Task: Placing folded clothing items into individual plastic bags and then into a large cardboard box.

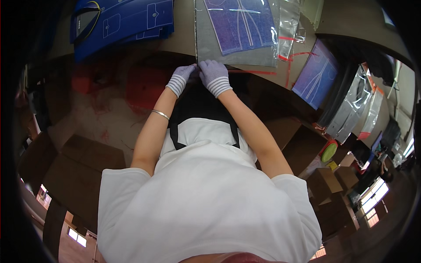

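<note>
Both my hands wear lilac knit gloves with striped cuffs and meet at the table's near edge. My right hand (212,75) is closed on the near left corner of a clear plastic bag (258,60) lying over a grey sheet. A blue-purple sheet printed with a trouser outline (241,26) lies in or under the clear plastic. My left hand (185,75) is closed beside that corner, fingertips close to the right hand's. What its fingers pinch is too small to make out.
Blue garment-printed pieces (127,22) are stacked at the table's far left. More clear bags with red strips (287,30) and another purple trouser-print sheet (316,74) lie to the right. Red plastic stools (144,87) stand below the table; cardboard boxes (90,151) surround me.
</note>
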Action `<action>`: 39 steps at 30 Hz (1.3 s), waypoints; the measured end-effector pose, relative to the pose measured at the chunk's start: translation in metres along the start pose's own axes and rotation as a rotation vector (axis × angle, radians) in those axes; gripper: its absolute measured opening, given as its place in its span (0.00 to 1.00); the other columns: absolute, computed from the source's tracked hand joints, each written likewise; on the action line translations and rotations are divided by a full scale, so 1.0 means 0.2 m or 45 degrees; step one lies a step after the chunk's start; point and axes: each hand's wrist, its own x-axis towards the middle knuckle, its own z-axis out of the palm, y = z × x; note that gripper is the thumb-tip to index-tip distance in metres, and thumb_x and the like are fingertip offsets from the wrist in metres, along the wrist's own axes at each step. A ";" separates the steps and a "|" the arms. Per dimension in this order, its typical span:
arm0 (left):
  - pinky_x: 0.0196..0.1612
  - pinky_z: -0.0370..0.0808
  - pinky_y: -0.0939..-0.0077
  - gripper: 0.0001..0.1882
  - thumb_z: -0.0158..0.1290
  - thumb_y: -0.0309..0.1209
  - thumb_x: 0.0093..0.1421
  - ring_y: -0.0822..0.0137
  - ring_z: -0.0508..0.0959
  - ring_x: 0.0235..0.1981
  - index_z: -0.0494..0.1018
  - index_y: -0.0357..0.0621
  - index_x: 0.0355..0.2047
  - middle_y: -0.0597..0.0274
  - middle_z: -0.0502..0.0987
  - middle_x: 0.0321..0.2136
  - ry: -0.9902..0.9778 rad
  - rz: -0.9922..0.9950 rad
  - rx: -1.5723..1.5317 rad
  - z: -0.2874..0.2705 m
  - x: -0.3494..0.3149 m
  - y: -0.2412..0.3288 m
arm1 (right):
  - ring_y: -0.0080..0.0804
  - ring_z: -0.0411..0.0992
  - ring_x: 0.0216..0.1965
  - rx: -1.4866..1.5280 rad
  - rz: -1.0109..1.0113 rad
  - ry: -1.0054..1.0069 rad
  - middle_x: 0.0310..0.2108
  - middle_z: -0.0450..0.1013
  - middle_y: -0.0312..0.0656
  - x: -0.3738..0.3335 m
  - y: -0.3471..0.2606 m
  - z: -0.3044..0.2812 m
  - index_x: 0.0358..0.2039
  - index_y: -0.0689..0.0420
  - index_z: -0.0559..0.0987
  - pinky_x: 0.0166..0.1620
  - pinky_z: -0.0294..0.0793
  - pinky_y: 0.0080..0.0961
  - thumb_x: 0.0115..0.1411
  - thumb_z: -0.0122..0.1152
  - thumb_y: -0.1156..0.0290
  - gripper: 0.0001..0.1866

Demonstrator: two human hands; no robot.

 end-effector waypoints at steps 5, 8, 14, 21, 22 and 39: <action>0.39 0.71 0.70 0.10 0.47 0.33 0.55 0.65 0.74 0.35 0.73 0.43 0.34 0.61 0.75 0.33 0.147 0.132 -0.046 -0.04 0.07 0.00 | 0.42 0.69 0.30 0.236 0.064 0.157 0.25 0.69 0.43 -0.03 -0.03 -0.07 0.26 0.55 0.71 0.33 0.69 0.35 0.45 0.55 0.67 0.07; 0.39 0.71 0.69 0.08 0.47 0.33 0.55 0.65 0.75 0.34 0.73 0.43 0.30 0.60 0.75 0.32 0.238 0.280 -0.047 -0.13 0.08 0.00 | 0.46 0.69 0.28 0.283 0.446 0.300 0.24 0.69 0.48 -0.28 0.21 -0.35 0.23 0.56 0.73 0.32 0.69 0.35 0.44 0.55 0.68 0.07; 0.40 0.72 0.64 0.21 0.46 0.46 0.57 0.58 0.73 0.39 0.67 0.39 0.38 0.50 0.72 0.37 -0.137 -0.039 -0.298 -0.12 -0.01 0.04 | 0.40 0.72 0.30 -0.196 1.749 0.879 0.29 0.74 0.48 -1.63 1.04 -0.76 0.32 0.60 0.74 0.38 0.70 0.33 0.49 0.59 0.61 0.15; 0.53 0.62 0.55 0.29 0.33 0.51 0.60 0.52 0.62 0.53 0.61 0.36 0.47 0.46 0.64 0.50 -0.554 0.231 -0.738 -0.10 0.06 0.02 | 0.33 0.72 0.38 0.853 1.050 -0.092 0.35 0.73 0.46 -1.10 0.51 -0.23 0.39 0.59 0.74 0.42 0.69 0.24 0.50 0.53 0.69 0.15; 0.57 0.56 0.53 0.31 0.29 0.52 0.61 0.51 0.57 0.57 0.60 0.36 0.50 0.46 0.60 0.53 -0.582 0.262 -1.012 -0.06 0.04 0.07 | 0.32 0.72 0.37 0.919 0.849 -0.082 0.35 0.73 0.44 -0.92 0.45 -0.17 0.38 0.59 0.74 0.42 0.69 0.23 0.50 0.52 0.71 0.14; 0.58 0.55 0.59 0.25 0.42 0.31 0.58 0.56 0.56 0.59 0.55 0.37 0.55 0.50 0.56 0.56 -0.454 0.867 0.223 -0.27 0.12 0.35 | 0.44 0.72 0.36 0.619 0.843 0.578 0.34 0.72 0.53 -0.03 0.44 -0.37 0.38 0.62 0.73 0.40 0.69 0.31 0.43 0.59 0.65 0.21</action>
